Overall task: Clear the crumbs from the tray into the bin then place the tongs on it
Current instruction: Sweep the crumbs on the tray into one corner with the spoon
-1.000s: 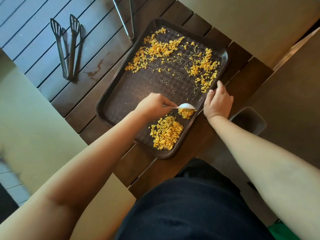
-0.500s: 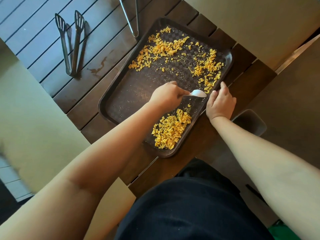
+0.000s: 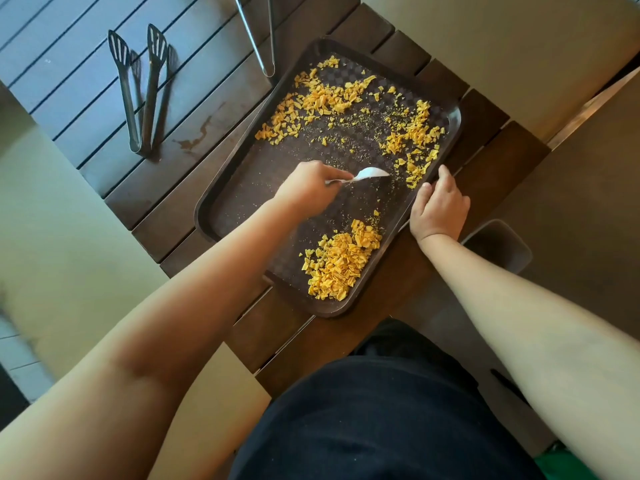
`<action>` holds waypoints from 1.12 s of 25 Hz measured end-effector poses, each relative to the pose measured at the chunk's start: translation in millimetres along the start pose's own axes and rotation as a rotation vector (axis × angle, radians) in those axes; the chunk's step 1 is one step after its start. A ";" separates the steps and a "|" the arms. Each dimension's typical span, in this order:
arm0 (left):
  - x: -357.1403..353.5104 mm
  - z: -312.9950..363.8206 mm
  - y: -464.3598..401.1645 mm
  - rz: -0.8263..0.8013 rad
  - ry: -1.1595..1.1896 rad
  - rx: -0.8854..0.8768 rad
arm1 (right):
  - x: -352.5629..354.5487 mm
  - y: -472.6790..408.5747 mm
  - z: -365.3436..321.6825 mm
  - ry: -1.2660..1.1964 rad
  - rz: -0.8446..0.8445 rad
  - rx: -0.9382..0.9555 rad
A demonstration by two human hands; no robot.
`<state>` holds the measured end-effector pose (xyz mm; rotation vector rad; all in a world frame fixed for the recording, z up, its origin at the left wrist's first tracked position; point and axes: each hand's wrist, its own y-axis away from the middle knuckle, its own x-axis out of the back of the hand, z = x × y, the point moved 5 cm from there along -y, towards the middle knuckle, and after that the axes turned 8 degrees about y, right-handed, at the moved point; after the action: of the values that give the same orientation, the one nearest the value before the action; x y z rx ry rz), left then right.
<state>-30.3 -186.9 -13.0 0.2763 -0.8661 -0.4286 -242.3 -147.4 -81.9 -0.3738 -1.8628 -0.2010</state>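
Roughly, near to far:
Near pile: a heap of orange crumbs (image 3: pixel 341 261) sits gathered at the near right corner of the brown tray (image 3: pixel 239 188), close against its rim.
Bin: a dark bin (image 3: pixel 502 247) stands below the counter (image 3: pixel 194 133) edge, just beside that corner and partly hidden by the right forearm; I cannot tell what is in it.
Right hand (image 3: pixel 438 209): fingers lie fairly straight along the tray's right rim, steadying it, curled round nothing.
Left hand (image 3: pixel 306 188): fingers closed round the handle of a white spoon (image 3: pixel 372 174), its bowl over the middle of the tray, pointing at the right-hand scatter.
Far crumbs: 2 loose patches are left, 1 along the right rim (image 3: pixel 414 140) and 1 across the far left part (image 3: pixel 311 105), with fine dust between them.
Tongs: 1 slotted pair (image 3: pixel 140 95) lies on the counter well left of the tray; a 2nd pair (image 3: pixel 259 32) lies at the far edge, its closed end just at the tray's rim.
Progress: by my judgement under half done. Some crumbs are heaped, none visibly binned.
Left to do: sweep in both far patches, tip all into the bin, then set tongs on the tray.
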 end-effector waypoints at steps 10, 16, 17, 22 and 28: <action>-21.6 -36.6 41.5 -0.321 0.024 0.089 | -1.1 -0.6 0.6 0.006 -0.024 -0.005; -8.0 -40.9 50.9 -0.185 0.070 0.042 | -1.0 -0.9 0.4 0.011 -0.025 -0.003; -8.3 -37.5 47.3 -0.128 0.072 0.034 | -0.9 -0.9 0.3 0.014 -0.025 -0.002; -23.3 -19.8 37.5 -0.108 0.023 0.007 | -0.7 -0.7 0.6 0.017 -0.017 0.001; -20.2 -36.0 59.2 -0.181 -0.040 -0.018 | -0.4 -0.8 0.9 0.020 -0.014 0.005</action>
<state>1.1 -123.1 -25.1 0.3324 -0.8788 -0.6118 -243.3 -147.9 -82.5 -0.3540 -1.8469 -0.2084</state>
